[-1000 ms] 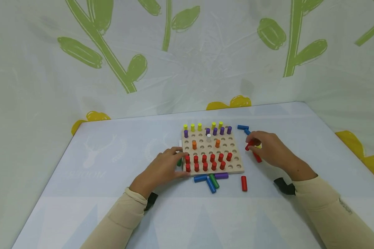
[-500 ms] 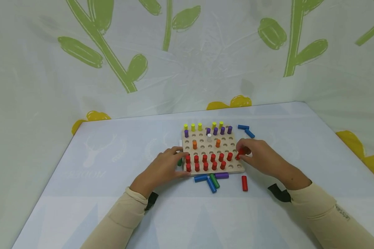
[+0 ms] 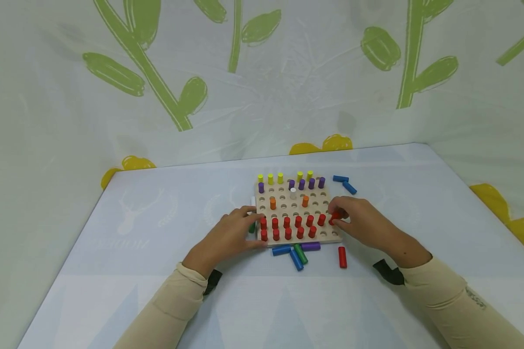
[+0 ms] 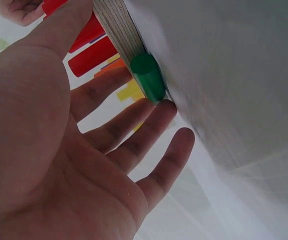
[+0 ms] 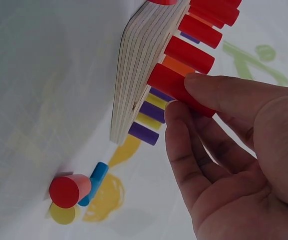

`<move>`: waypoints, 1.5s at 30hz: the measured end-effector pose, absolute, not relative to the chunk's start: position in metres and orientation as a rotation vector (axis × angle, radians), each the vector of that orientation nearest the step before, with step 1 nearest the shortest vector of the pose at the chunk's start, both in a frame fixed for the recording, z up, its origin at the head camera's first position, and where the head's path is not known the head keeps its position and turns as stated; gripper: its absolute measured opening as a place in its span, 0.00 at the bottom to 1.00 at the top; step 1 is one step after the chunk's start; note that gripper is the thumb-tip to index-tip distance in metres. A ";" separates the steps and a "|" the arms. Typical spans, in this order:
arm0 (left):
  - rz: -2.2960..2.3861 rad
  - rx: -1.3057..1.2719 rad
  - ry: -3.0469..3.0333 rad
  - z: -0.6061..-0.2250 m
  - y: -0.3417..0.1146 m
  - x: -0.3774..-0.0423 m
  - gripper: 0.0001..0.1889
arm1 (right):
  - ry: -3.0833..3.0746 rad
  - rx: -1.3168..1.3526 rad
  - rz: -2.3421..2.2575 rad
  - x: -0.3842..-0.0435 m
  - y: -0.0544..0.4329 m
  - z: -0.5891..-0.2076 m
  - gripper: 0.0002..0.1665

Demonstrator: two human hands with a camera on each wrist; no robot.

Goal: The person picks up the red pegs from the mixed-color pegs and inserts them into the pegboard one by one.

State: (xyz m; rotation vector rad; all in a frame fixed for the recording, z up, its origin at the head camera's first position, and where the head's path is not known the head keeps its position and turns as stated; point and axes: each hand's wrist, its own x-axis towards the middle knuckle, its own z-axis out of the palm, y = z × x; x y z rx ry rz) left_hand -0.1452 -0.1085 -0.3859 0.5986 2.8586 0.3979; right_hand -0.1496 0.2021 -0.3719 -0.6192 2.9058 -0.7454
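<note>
A square wooden pegboard carries two front rows of red pegs, with orange, white, purple and yellow pegs behind. My right hand pinches a red peg between thumb and fingertips at the board's right edge. In the right wrist view its lower end meets the board's face, in line with the other red pegs. My left hand rests at the board's left edge, thumb by the near corner, fingers spread and fairly straight. A green peg lies against that edge by the left fingers.
Blue pegs, a green one and a purple one lie in front of the board. A loose red peg is at front right. Two blue pegs lie at back right. Red and yellow pegs lie beside the board.
My right hand has brought the red peg leftward from the table beside the board to the board's right edge, then barely moved. The left hand has stayed in place.
</note>
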 end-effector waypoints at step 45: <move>0.377 0.639 2.875 -0.386 -0.109 -0.145 0.40 | 2.762 -0.562 -0.421 -0.104 0.217 -0.369 0.21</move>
